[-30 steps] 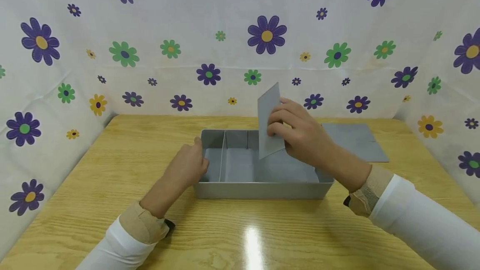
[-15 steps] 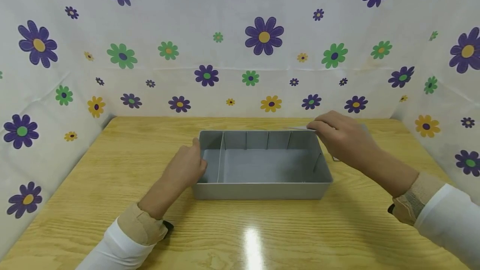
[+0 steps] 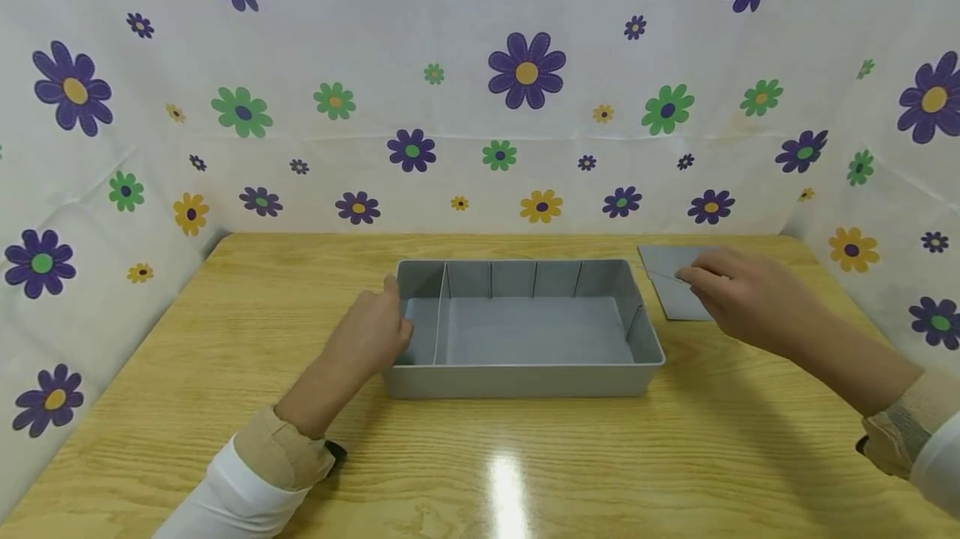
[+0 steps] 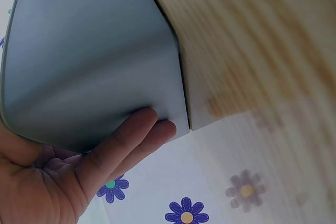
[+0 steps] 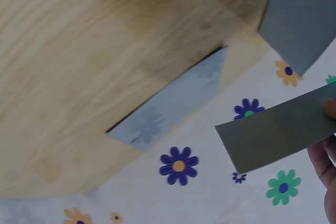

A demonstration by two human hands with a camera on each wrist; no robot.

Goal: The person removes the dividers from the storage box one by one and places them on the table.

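A long grey drawer-like box point(image 3: 517, 381) stands on the table with its open side up. One thin divider point(image 3: 442, 318) is fitted across it near the left end. My left hand point(image 3: 370, 328) grips the box's left wall; in the left wrist view two fingertips press its outer face and the thumb is hidden. Beyond the box's right end, my right hand point(image 3: 757, 301) pinches a thin grey divider panel point(image 5: 275, 132) by one end. It is held over another flat grey panel point(image 3: 675, 301) lying on the table, which the hand partly covers in the head view.
The wooden table point(image 3: 480, 456) ends at a white flower-patterned cloth point(image 3: 450, 106) behind and along both sides. Upright slots line the box's back wall and right end. Light glares off the table's front middle.
My right hand has carried the divider panel from above the box, over its back right corner, to the flat panel at the right. The left hand keeps its grip on the box.
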